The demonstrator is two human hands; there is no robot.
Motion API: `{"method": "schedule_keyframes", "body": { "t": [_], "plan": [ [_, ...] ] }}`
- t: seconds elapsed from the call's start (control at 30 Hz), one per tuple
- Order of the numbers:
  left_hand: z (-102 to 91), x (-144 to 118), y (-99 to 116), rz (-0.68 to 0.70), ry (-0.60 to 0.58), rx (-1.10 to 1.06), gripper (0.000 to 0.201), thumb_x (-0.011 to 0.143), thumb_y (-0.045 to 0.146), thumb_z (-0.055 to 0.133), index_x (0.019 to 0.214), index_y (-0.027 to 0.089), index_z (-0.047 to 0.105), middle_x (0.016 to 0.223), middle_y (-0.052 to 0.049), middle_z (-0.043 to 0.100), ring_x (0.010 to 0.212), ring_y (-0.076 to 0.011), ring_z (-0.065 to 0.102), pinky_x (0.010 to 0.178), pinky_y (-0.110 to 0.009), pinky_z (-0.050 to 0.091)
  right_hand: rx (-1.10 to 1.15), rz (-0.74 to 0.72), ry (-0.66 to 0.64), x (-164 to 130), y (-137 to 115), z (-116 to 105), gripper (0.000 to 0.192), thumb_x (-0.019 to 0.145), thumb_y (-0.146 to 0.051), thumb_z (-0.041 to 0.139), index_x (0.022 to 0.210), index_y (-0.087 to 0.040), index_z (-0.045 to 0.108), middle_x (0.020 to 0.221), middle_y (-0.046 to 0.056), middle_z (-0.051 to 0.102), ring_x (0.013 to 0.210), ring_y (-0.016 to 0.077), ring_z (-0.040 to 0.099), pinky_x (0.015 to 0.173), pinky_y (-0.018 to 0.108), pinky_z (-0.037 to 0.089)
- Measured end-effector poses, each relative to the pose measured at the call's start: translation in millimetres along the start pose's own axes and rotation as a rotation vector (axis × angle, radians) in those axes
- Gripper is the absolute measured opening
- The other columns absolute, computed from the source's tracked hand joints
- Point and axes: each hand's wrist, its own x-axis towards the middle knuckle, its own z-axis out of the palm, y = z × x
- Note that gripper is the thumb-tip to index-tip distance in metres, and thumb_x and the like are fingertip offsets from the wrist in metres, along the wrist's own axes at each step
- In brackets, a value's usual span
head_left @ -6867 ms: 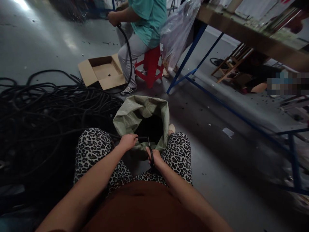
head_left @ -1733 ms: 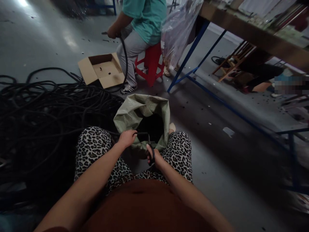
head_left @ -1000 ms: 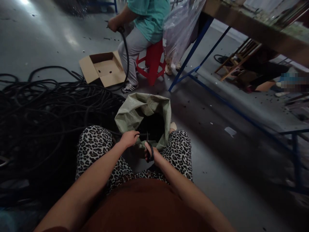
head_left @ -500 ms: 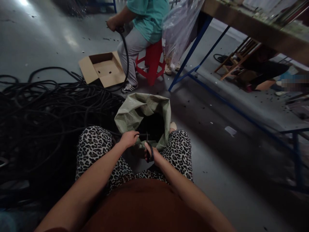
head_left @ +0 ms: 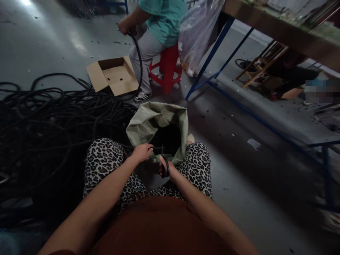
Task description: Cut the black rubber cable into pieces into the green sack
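Between my knees stands a pale green woven sack (head_left: 142,122), its mouth open and its inside dark. Over its near rim my left hand (head_left: 142,152) is closed on a black rubber cord (head_left: 127,146), which comes in from the left across my knee; a short end sticks out past the fingers. My right hand (head_left: 165,167) grips black-handled scissors (head_left: 167,167), with the blades (head_left: 162,149) pointing up and away from me, close to the cord's end. Whether the blades touch the cord I cannot tell. What lies deep in the sack is too dark to make out.
A large tangle of black cord (head_left: 53,109) covers the floor at left. An open cardboard box (head_left: 119,76) lies beyond it. A co-worker in a teal shirt (head_left: 166,24) sits on a red stool (head_left: 169,67), holding cord. A blue-legged table (head_left: 209,58) stands at right.
Hardly anything differs. The scissors blades have shifted very slightly beside the cord's end, while my left hand stays in place. The co-worker's hand has moved a little.
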Motion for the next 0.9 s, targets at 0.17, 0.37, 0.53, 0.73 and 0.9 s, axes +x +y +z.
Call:
{"method": "schedule_keyframes", "body": {
  "t": [0.17,0.37,0.53,0.73,0.9],
  "plan": [
    [-1.0,0,0,0.022,-0.013,0.013,0.034,0.087,0.035,0.041,0.112,0.026,0.063,0.106,-0.005,0.067,0.095,-0.0195,0.061,0.083,-0.028,0.044,-0.037,-0.035,0.012,-1,-1,-1,0.048,0.088,-0.056,0.044,0.075,-0.011,0.054,0.046,0.000,0.049,0.034,0.0103,0.047,0.034,0.018,0.035],
    [-5.3,-4,-1,0.066,0.036,0.060,0.033,0.086,0.031,0.044,0.112,0.026,0.062,0.106,-0.005,0.067,0.098,-0.0206,0.060,0.086,-0.032,0.043,-0.030,-0.120,0.037,-1,-2,-2,0.049,0.088,-0.053,0.044,0.065,-0.011,0.053,0.044,0.000,0.048,0.031,0.0095,0.045,0.031,0.019,0.036],
    [-10.5,-6,-4,0.052,0.065,0.102,0.033,0.086,0.030,0.043,0.113,0.025,0.062,0.104,-0.007,0.067,0.097,-0.0211,0.060,0.088,-0.033,0.042,0.022,-0.096,0.076,4,-1,-3,0.047,0.087,-0.054,0.044,0.065,-0.012,0.051,0.043,-0.002,0.047,0.029,0.0086,0.045,0.029,0.018,0.038],
    [-7.0,-5,0,0.019,-0.019,0.115,0.033,0.086,0.034,0.044,0.112,0.026,0.063,0.104,-0.007,0.067,0.096,-0.0205,0.061,0.087,-0.032,0.043,-0.068,-0.047,0.124,7,0,-1,0.044,0.088,-0.048,0.045,0.062,-0.014,0.050,0.039,-0.003,0.044,0.027,0.0086,0.043,0.027,0.017,0.036],
    [-2.1,-2,0,0.020,-0.035,0.124,0.032,0.085,0.033,0.045,0.110,0.025,0.064,0.103,-0.007,0.067,0.095,-0.0216,0.062,0.086,-0.032,0.044,-0.109,-0.016,0.133,7,1,-2,0.041,0.089,-0.044,0.046,0.060,-0.014,0.050,0.038,-0.003,0.042,0.026,0.0087,0.040,0.027,0.018,0.033]
  ]
}}
